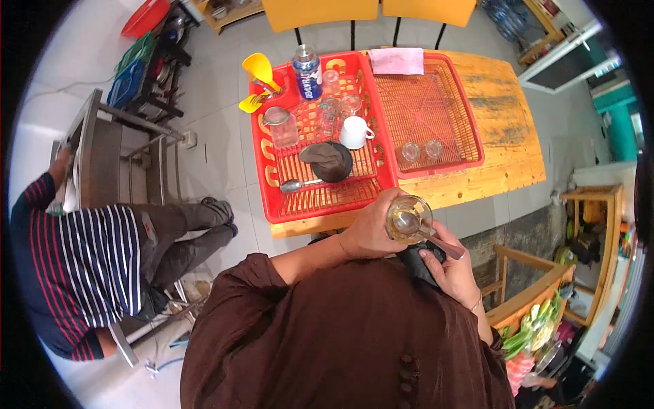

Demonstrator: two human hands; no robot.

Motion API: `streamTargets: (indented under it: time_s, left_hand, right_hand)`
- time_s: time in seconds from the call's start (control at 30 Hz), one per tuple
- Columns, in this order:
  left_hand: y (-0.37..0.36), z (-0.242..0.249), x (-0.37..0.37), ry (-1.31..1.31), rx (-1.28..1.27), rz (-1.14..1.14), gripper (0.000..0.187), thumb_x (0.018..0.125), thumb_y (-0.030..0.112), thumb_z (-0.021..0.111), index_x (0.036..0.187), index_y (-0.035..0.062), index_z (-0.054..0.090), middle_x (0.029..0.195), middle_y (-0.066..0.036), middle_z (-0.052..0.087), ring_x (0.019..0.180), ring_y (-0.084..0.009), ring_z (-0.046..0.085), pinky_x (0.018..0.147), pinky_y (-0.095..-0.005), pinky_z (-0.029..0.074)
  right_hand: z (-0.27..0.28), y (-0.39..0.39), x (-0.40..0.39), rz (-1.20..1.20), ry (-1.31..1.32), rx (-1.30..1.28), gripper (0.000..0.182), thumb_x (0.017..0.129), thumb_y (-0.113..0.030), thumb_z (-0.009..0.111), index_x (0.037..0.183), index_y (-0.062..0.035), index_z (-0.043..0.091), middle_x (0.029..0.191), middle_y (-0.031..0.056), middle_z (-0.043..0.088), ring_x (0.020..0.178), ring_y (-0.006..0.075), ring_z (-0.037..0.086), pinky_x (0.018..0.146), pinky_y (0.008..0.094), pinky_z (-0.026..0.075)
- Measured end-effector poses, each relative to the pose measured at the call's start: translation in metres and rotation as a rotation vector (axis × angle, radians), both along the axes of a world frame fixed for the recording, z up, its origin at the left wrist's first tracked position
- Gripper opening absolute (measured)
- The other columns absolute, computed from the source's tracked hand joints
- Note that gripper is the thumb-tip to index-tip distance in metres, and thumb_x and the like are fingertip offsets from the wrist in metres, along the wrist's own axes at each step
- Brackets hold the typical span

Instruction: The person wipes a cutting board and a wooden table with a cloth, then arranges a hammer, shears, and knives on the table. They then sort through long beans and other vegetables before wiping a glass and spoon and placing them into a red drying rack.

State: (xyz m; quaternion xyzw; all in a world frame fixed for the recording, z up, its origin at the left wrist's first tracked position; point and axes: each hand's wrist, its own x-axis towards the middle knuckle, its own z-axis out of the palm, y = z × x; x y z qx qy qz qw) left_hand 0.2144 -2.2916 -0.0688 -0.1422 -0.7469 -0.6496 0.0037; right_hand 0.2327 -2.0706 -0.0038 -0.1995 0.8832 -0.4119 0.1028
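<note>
In front of my chest, my left hand (pixel 373 228) is wrapped round a clear glass (pixel 402 237) whose open mouth faces up. A metal spoon (pixel 409 221) shows with its bowl at the glass and its handle running across to my right hand (pixel 455 270). That hand's thumb presses on a dark cloth (pixel 417 263) below the glass, and the spoon handle lies between its thumb and fingers. Just beyond my hands, the red dish rack (pixel 264 198) holds a white mug (pixel 354 133), a dark rounded item (pixel 327 161), another spoon (pixel 294 185) and several clear glasses.
A blue bottle (pixel 308 75) and yellow utensils (pixel 257 68) stand at the rack's far end. Beside it, a second red basket (pixel 470 129) carries two glasses and a pink cloth (pixel 397 61) on the wooden table (pixel 518 136). Left, a person (pixel 88 266) works at a metal counter (pixel 102 153).
</note>
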Motion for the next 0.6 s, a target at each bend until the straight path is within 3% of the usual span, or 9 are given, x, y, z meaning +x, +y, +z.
streamTargets:
  time_s: [0.07, 0.17, 0.23, 0.3, 0.4, 0.5, 0.53, 0.6]
  left_hand:
    - [0.004, -0.014, 0.004, 0.019, 0.001, 0.040, 0.087, 0.069, 0.019, 0.091, 0.134, 0.0026, 0.036, 0.116, -0.013, 0.062, 0.107, -0.0223, 0.064, 0.093, -0.0366, 0.050]
    - [0.002, -0.018, 0.014, 0.183, -0.016, 0.219, 0.088, 0.068, 0.015, 0.091, 0.134, 0.0027, 0.034, 0.119, -0.012, 0.061, 0.110, -0.0209, 0.062, 0.094, -0.0360, 0.049]
    - [-0.020, 0.018, 0.021, 0.229, -0.190, 0.259, 0.078, 0.069, 0.009, 0.088, 0.130, 0.0021, 0.040, 0.114, -0.012, 0.062, 0.105, -0.0224, 0.064, 0.091, -0.0356, 0.051]
    - [-0.037, 0.010, 0.031, 0.291, -0.034, 0.350, 0.080, 0.070, 0.006, 0.086, 0.133, 0.0029, 0.037, 0.115, -0.011, 0.061, 0.103, -0.0211, 0.063, 0.091, -0.0354, 0.051]
    - [-0.069, 0.002, 0.063, 0.083, -0.085, 0.623, 0.088, 0.068, 0.004, 0.086, 0.137, 0.0045, 0.031, 0.119, -0.011, 0.058, 0.106, -0.0208, 0.061, 0.093, -0.0356, 0.050]
    - [-0.102, 0.015, 0.084, -0.040, 0.096, 0.744, 0.090, 0.066, 0.003, 0.087, 0.137, 0.0058, 0.031, 0.124, -0.012, 0.054, 0.111, -0.0217, 0.058, 0.096, -0.0362, 0.049]
    - [-0.113, 0.015, 0.088, -0.013, 0.059, 0.790, 0.090, 0.066, 0.002, 0.087, 0.136, 0.0058, 0.031, 0.124, -0.013, 0.054, 0.112, -0.0220, 0.058, 0.097, -0.0365, 0.049]
    - [-0.134, 0.016, 0.097, 0.037, -0.015, 0.879, 0.090, 0.065, 0.002, 0.087, 0.136, 0.0057, 0.031, 0.125, -0.014, 0.053, 0.114, -0.0224, 0.056, 0.099, -0.0370, 0.048]
  right_hand:
    - [0.018, 0.000, -0.015, 0.050, -0.030, 0.083, 0.050, 0.085, -0.011, 0.075, 0.131, -0.0073, 0.055, 0.104, 0.0195, 0.066, 0.089, 0.0364, 0.068, 0.074, 0.0401, 0.053]
    - [0.015, 0.009, -0.026, -0.008, -0.149, 0.022, 0.032, 0.088, -0.013, 0.071, 0.118, -0.0052, 0.062, 0.093, 0.0191, 0.068, 0.081, 0.0381, 0.067, 0.070, 0.0411, 0.053]
    - [0.002, 0.010, -0.041, 0.045, -0.129, 0.106, 0.022, 0.090, -0.013, 0.067, 0.110, -0.0040, 0.065, 0.089, 0.0193, 0.068, 0.078, 0.0393, 0.067, 0.068, 0.0411, 0.052]
    - [0.000, -0.004, -0.059, 0.079, -0.179, 0.185, 0.015, 0.092, -0.014, 0.063, 0.101, -0.0025, 0.067, 0.087, 0.0202, 0.069, 0.079, 0.0389, 0.067, 0.069, 0.0419, 0.052]
    - [-0.014, -0.043, -0.083, 0.283, -0.124, 0.127, 0.017, 0.091, -0.009, 0.065, 0.105, -0.0004, 0.067, 0.087, 0.0171, 0.067, 0.082, 0.0331, 0.067, 0.074, 0.0383, 0.051]
    - [-0.038, -0.106, -0.110, 0.477, -0.006, 0.138, 0.037, 0.084, -0.007, 0.066, 0.119, 0.0002, 0.060, 0.106, 0.0189, 0.064, 0.096, 0.0365, 0.065, 0.084, 0.0421, 0.052]
    - [-0.055, -0.130, -0.115, 0.507, 0.060, 0.127, 0.043, 0.083, -0.007, 0.064, 0.124, 0.0009, 0.056, 0.114, 0.0196, 0.061, 0.100, 0.0374, 0.064, 0.088, 0.0433, 0.051]
    - [-0.080, -0.182, -0.124, 0.541, 0.016, 0.343, 0.054, 0.085, -0.007, 0.059, 0.137, 0.0030, 0.046, 0.124, 0.0265, 0.056, 0.103, 0.0414, 0.064, 0.091, 0.0449, 0.052]
